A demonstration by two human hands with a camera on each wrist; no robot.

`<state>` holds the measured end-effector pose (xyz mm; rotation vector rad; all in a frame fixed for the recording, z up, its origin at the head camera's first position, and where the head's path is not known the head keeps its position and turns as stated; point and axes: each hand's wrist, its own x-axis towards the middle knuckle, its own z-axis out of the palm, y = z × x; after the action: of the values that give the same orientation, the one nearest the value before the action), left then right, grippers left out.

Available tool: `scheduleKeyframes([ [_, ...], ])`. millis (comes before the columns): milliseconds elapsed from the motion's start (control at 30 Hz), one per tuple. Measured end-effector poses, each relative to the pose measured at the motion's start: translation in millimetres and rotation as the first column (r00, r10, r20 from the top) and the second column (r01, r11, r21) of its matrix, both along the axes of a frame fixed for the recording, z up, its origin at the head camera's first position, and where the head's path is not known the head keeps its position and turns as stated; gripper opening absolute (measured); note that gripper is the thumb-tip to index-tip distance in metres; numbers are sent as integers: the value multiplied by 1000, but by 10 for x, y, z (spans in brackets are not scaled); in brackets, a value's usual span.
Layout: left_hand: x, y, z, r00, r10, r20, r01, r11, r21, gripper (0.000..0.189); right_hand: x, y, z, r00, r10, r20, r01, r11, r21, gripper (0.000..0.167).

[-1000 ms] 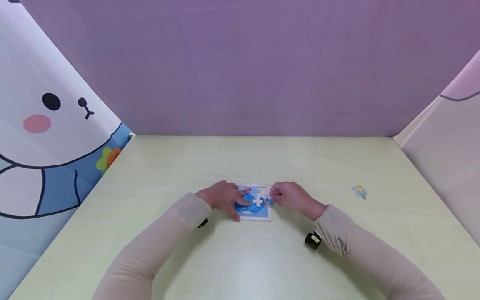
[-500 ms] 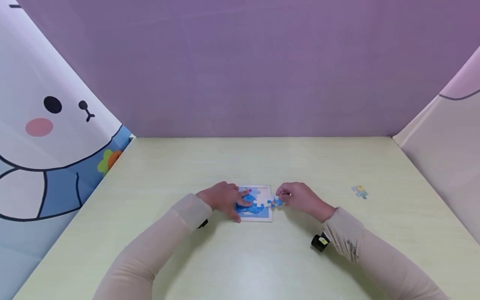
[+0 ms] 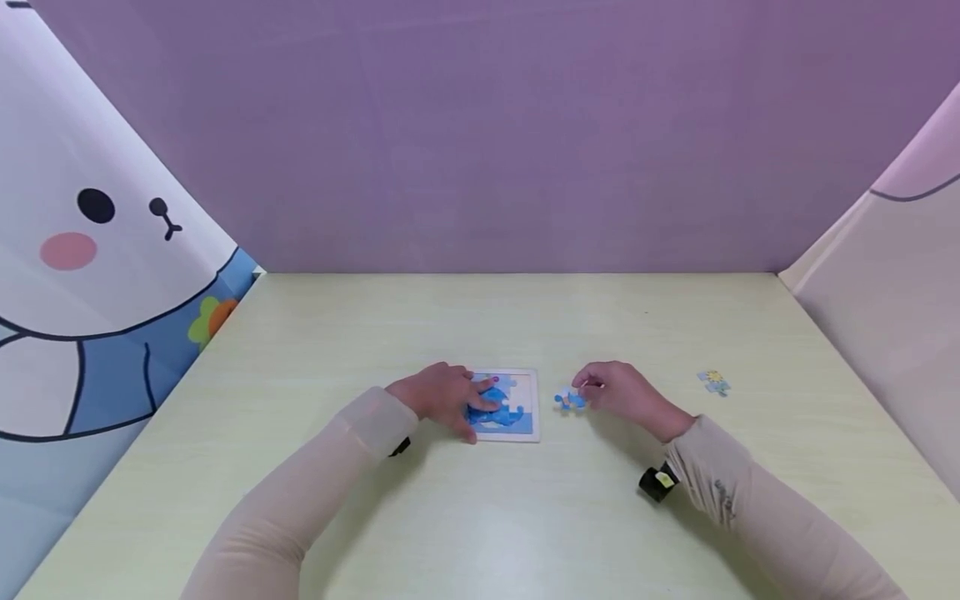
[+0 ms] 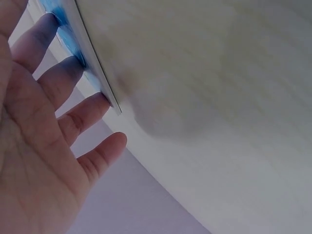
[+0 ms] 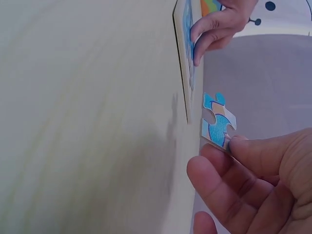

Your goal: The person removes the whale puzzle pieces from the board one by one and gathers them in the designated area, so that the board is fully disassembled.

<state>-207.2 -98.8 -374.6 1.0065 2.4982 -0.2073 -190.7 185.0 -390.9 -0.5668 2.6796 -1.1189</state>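
A blue jigsaw puzzle (image 3: 504,423) lies in a white-edged tray (image 3: 536,408) at the middle of the table. My left hand (image 3: 438,396) rests on its left side with fingers spread; in the left wrist view its fingertips (image 4: 100,100) touch the puzzle at the tray's edge. Pale bare backing shows at the tray's upper right. Just right of the tray, my right hand (image 3: 622,390) pinches a blue and orange jigsaw piece (image 5: 219,122) between thumb and fingers, above the table. Whether it is one piece or joined pieces I cannot tell.
Farther right on the table lie a few loose jigsaw pieces (image 3: 715,382), blue with a yellow figure. A purple cloth wall (image 3: 525,150) stands behind the table (image 3: 450,517), and a printed cartoon cloth (image 3: 112,292) is at the left.
My right hand has pulled the jigsaw piece off the tray's right side and moved it rightward, uncovering more of the pale backing. My left hand has stayed on the puzzle.
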Motion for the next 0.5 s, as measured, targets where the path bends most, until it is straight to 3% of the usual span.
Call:
scheduleKeyframes([
  [300,61,-31,34,998,-48,-41,46,998,-29,62,-2,176,-15,1000,-8,-4,8,999,51,14],
  [500,78,-54,-6,995,-79,-63,81,996,23,63,2,380,-4,999,-23,30,21,997,80,15],
])
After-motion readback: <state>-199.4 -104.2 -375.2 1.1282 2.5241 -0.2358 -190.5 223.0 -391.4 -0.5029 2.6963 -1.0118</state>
